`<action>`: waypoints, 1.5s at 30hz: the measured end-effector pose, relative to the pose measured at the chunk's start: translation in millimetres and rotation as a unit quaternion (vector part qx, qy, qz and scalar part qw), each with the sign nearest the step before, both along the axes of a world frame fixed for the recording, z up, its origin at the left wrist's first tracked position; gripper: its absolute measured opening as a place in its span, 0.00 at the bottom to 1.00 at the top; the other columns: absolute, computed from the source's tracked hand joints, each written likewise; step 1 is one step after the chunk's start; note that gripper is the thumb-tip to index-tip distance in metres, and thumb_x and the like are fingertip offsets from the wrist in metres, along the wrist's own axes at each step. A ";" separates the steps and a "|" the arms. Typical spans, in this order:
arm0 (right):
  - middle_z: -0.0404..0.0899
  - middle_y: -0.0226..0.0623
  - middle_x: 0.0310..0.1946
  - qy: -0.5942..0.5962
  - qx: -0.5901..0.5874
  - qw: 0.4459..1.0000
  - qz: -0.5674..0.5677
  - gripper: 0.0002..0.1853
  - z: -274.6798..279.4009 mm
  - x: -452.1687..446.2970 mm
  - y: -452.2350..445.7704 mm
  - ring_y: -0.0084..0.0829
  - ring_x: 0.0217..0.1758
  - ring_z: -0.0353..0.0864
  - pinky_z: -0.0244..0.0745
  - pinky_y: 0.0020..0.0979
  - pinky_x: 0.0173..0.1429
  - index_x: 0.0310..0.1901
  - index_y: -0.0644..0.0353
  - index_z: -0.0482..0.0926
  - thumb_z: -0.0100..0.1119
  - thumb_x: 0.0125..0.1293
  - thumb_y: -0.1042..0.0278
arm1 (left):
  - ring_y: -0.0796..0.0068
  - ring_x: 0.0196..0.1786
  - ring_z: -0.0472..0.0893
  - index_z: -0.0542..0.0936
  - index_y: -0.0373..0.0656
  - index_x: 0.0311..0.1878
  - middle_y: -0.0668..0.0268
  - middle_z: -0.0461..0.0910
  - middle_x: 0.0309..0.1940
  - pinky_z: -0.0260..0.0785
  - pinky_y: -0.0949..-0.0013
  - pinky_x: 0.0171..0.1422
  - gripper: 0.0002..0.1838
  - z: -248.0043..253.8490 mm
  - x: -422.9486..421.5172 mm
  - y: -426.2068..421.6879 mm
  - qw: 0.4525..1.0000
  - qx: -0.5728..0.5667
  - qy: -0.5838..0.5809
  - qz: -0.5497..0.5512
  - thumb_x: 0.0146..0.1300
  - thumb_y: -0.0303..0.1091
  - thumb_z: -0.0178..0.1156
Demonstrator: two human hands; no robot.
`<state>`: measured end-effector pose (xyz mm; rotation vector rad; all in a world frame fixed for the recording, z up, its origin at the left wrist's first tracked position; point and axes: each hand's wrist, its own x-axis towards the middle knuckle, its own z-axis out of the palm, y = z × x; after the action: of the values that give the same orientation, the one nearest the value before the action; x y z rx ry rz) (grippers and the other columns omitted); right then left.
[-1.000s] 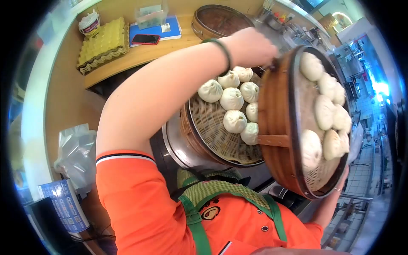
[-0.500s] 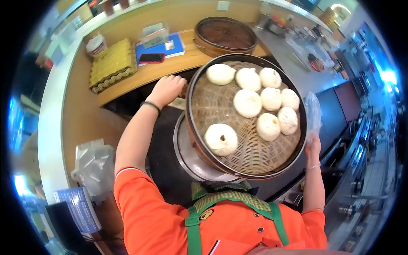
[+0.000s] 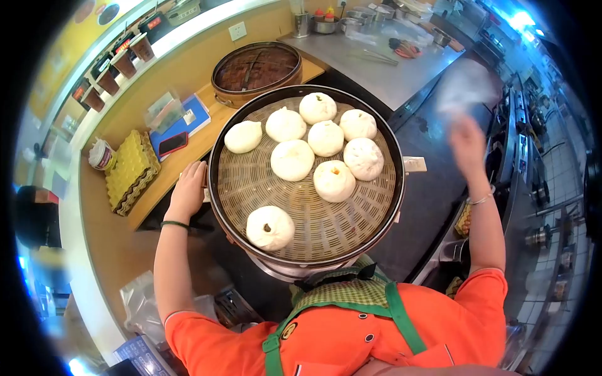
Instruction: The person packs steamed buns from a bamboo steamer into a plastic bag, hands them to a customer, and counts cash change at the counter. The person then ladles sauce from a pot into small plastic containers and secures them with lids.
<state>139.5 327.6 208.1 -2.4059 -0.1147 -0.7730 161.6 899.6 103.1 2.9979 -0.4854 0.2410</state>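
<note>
A round bamboo steamer with a dark rim sits in front of me, with several white steamed buns on its woven base. One bun with a dark spot on top lies apart, near the front left. My left hand is closed around the handle at the steamer's left side. Away from the steamer, to its right, my right hand is raised and blurred by motion, closed on a clear plastic bag that spreads out beyond the fingers.
A second steamer or its lid rests on the wooden counter behind. Left of it are a blue folder, a phone and yellow egg trays. Tongs lie on the steel counter; stove equipment lines the right side.
The steamer has shifted left in view and now sits level, with my left hand still at its handle. My right hand has left the steamer's right edge, moving up and outward with the bag.
</note>
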 end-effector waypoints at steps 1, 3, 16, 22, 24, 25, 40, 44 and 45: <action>0.73 0.39 0.37 0.030 -0.099 0.990 0.101 0.07 11.6 -3.9 45.8 0.37 0.39 0.74 0.69 0.33 0.47 0.37 0.64 0.75 0.54 0.58 0.71 | 0.55 0.63 0.63 0.64 0.36 0.59 0.53 0.67 0.56 0.55 0.58 0.67 0.28 12.5 -8.1 -6.4 1.000 0.005 -0.003 0.001 0.50 0.19 0.52; 0.72 0.41 0.40 0.102 -0.232 0.879 0.405 0.07 4.6 4.8 68.9 0.40 0.42 0.73 0.69 0.32 0.47 0.34 0.63 0.75 0.54 0.57 0.69 | 0.54 0.65 0.60 0.62 0.38 0.61 0.53 0.64 0.60 0.55 0.58 0.67 0.32 48.3 -30.4 -24.1 0.998 -0.004 0.007 0.056 0.49 0.21 0.56; 0.64 0.50 0.54 0.126 -0.323 0.815 0.464 0.35 -48.7 50.9 88.1 0.52 0.56 0.65 0.63 0.43 0.60 0.56 0.53 0.66 0.67 0.42 0.65 | 0.52 0.64 0.61 0.65 0.39 0.60 0.55 0.65 0.59 0.54 0.57 0.67 0.30 103.5 -119.5 -136.2 0.982 -0.063 -0.114 0.139 0.50 0.22 0.57; 0.74 0.41 0.48 0.491 0.317 0.646 0.491 0.20 -55.6 109.1 61.6 0.33 0.49 0.76 0.73 0.35 0.51 0.53 0.58 0.70 0.55 0.57 0.71 | 0.52 0.62 0.63 0.69 0.40 0.56 0.57 0.67 0.57 0.59 0.57 0.64 0.28 124.1 -139.6 -192.4 0.986 -0.047 -0.108 0.116 0.48 0.22 0.58; 0.74 0.37 0.48 0.506 0.484 0.586 0.408 0.17 -48.5 106.1 51.7 0.30 0.46 0.77 0.76 0.34 0.49 0.54 0.61 0.69 0.51 0.63 0.69 | 0.52 0.61 0.65 0.70 0.40 0.55 0.57 0.69 0.56 0.60 0.58 0.63 0.26 129.4 -147.3 -196.4 0.984 -0.054 -0.111 0.128 0.49 0.22 0.58; 0.74 0.38 0.47 0.509 0.512 0.570 0.393 0.18 -44.6 106.2 48.4 0.31 0.47 0.77 0.76 0.35 0.50 0.55 0.61 0.67 0.51 0.64 0.69 | 0.52 0.61 0.66 0.71 0.40 0.54 0.57 0.70 0.55 0.60 0.58 0.63 0.25 129.9 -150.6 -194.7 0.983 -0.047 -0.124 0.124 0.49 0.22 0.58; 0.63 0.54 0.51 0.028 -0.249 0.794 0.554 0.43 -46.5 78.5 213.7 0.52 0.53 0.67 0.66 0.44 0.57 0.63 0.51 0.58 0.68 0.41 0.69 | 0.52 0.58 0.69 0.63 0.38 0.60 0.47 0.68 0.54 0.63 0.62 0.60 0.32 87.5 -25.6 -183.0 0.981 -0.184 0.053 0.016 0.48 0.25 0.58; 0.56 0.59 0.59 0.203 -0.228 0.799 0.518 0.54 -34.1 76.1 211.3 0.56 0.59 0.63 0.66 0.42 0.59 0.68 0.45 0.45 0.71 0.40 0.68 | 0.53 0.61 0.67 0.55 0.35 0.63 0.45 0.68 0.54 0.63 0.63 0.61 0.44 65.5 -19.7 -175.8 0.944 -0.243 0.204 0.093 0.42 0.31 0.66; 0.57 0.59 0.59 0.171 -0.248 0.807 0.508 0.55 -41.3 76.0 212.5 0.56 0.60 0.63 0.66 0.42 0.59 0.68 0.44 0.45 0.72 0.40 0.67 | 0.53 0.59 0.68 0.57 0.34 0.62 0.46 0.70 0.52 0.63 0.63 0.60 0.42 48.4 -16.8 -171.7 0.959 -0.210 0.177 0.071 0.42 0.32 0.66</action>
<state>215.5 540.1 166.8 -2.3664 -1.4636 0.2375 144.8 727.9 151.5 2.5749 -0.1566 -0.1648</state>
